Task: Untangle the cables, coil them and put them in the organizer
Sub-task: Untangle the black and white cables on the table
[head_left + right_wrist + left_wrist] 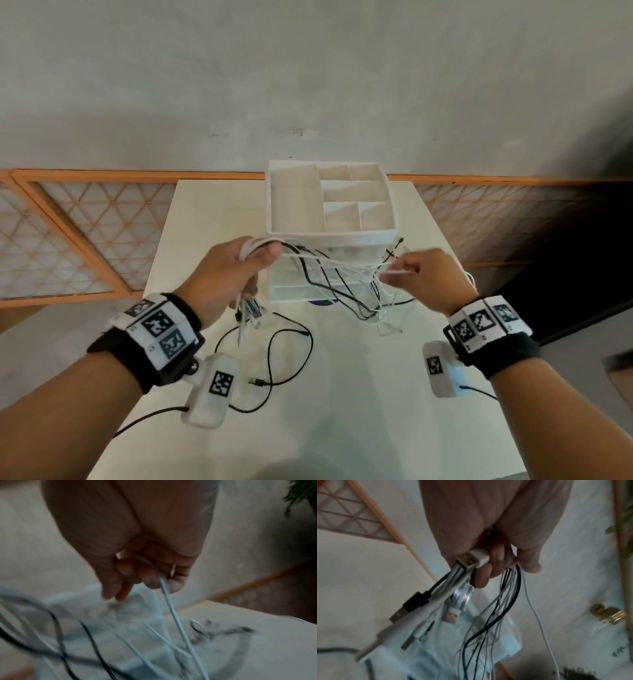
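Note:
My left hand [236, 270] grips a bundle of black and white cables [335, 284] in front of the white organizer [329, 202]. Several USB plugs [426, 601] hang out below its curled fingers [494, 562]. The strands sag in a tangle toward the table between both hands. My right hand [421, 270] pinches one thin white cable [176, 619] between thumb and fingertips, level with the left hand and to its right. The right wrist view is blurred. A separate black cable [287, 356] lies looped on the white table [342, 411] below the left hand.
The organizer has open top compartments and drawers underneath, standing at the table's far middle. An orange lattice panel [78, 236] runs along the wall behind. A brass object [607, 614] shows at the right of the left wrist view. Wrist camera leads trail over the table.

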